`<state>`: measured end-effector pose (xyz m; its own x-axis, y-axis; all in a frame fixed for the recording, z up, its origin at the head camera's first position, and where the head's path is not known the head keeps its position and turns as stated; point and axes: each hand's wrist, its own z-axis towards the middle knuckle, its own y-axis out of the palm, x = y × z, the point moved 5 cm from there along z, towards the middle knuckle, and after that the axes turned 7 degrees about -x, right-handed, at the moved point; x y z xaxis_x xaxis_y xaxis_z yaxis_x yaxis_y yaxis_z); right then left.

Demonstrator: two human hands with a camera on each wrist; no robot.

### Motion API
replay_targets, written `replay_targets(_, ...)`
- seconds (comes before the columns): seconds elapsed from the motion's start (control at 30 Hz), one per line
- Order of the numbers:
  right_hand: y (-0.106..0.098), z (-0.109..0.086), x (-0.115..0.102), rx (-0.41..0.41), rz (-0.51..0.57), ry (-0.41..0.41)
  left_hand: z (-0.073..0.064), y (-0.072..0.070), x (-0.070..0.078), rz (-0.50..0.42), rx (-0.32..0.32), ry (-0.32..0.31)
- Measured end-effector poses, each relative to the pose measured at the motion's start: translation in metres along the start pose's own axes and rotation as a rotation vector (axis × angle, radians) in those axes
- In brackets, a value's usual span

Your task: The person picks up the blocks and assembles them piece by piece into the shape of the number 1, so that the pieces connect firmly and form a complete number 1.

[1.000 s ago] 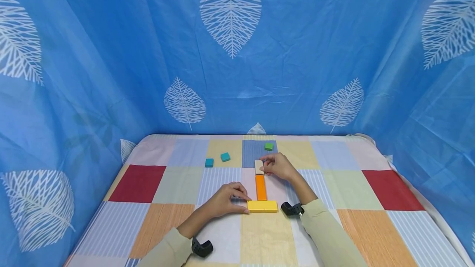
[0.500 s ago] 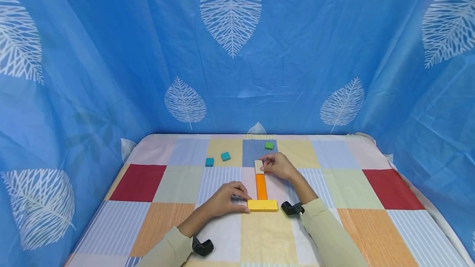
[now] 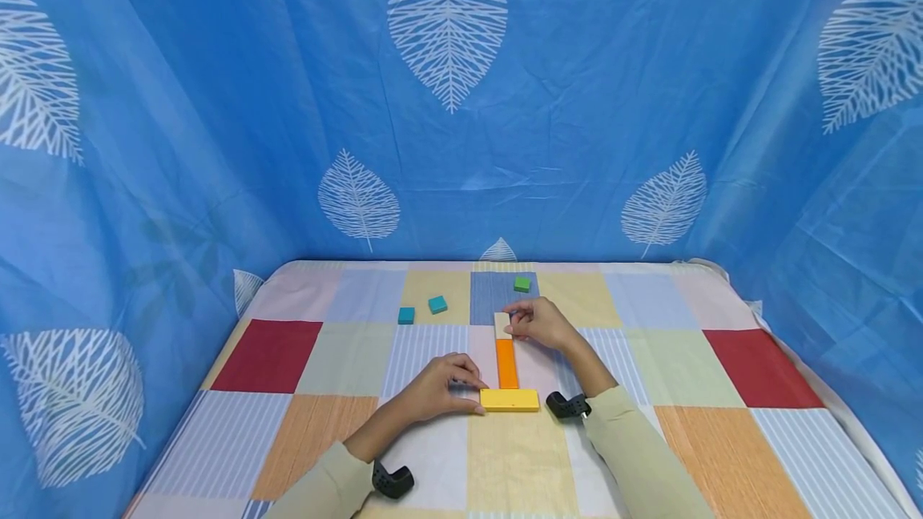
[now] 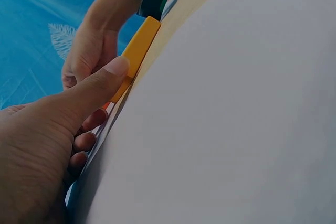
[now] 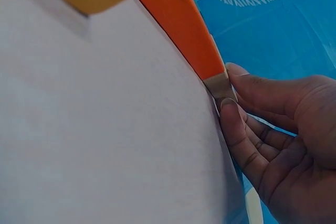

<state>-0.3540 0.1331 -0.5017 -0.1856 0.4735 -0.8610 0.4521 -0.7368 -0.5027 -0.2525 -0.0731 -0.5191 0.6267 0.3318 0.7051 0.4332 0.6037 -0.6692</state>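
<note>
A yellow block [image 3: 509, 400] lies crosswise on the patchwork cloth, and an orange block [image 3: 507, 364] runs away from its far side. At the orange block's far end sits a short cream block [image 3: 502, 326], in line with it. My left hand [image 3: 441, 387] pinches the left end of the yellow block, thumb on the near side; the left wrist view shows the thumb pressed on that block's [image 4: 137, 48] face. My right hand [image 3: 541, 322] grips the cream block from its right side. Close up in the right wrist view, the cream block [image 5: 219, 85] meets the orange block's [image 5: 184, 24] end.
Two teal blocks [image 3: 437, 305] lie at the back left of the cloth. A green block [image 3: 522, 284] lies farther back, beyond the right hand. A blue curtain [image 3: 461, 183] with white leaf prints stands behind the table and along both sides.
</note>
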Motion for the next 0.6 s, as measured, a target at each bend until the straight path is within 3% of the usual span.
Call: replay_targets(0.6,-0.0002,-0.0016,-0.0001,-0.003,-0.001,0.012,-0.0004,0.0005,-0.0008,-0.016,0.001,-0.017)
